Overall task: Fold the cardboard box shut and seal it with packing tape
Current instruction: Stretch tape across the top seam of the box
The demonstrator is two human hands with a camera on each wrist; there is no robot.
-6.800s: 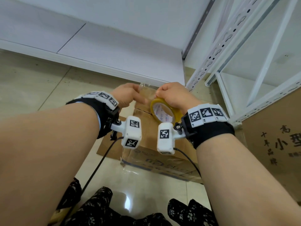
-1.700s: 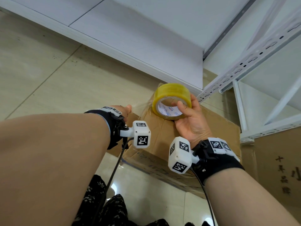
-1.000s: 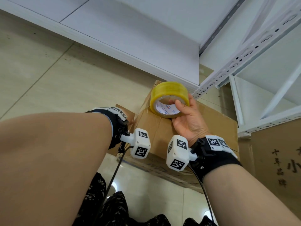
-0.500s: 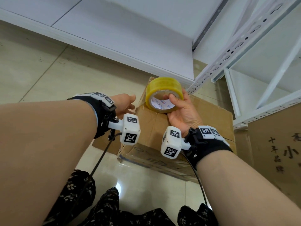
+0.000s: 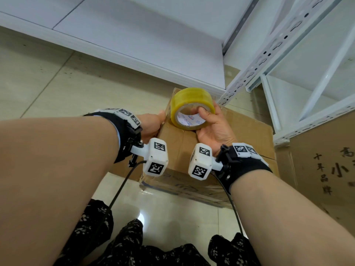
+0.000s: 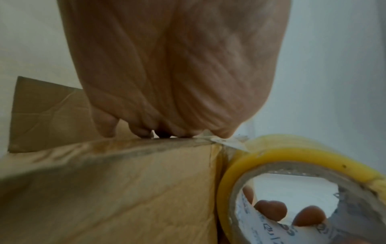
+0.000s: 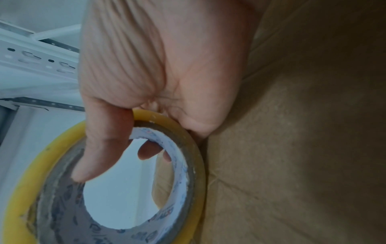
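Our left hand (image 5: 151, 124) curls over the far edge of the box (image 5: 249, 135) on the floor (image 5: 48, 89), our right hand (image 5: 213, 131) grips the tape (image 5: 192, 100) on top, and a hard tug could peel its end loose.

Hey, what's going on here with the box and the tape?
A person is taping shut a brown cardboard box on the floor, its top flaps folded down. The right hand grips a yellow roll of packing tape, thumb through the core, holding it on the box top near the far edge. The left hand curls its fingers over that edge, beside the tape's loose end.
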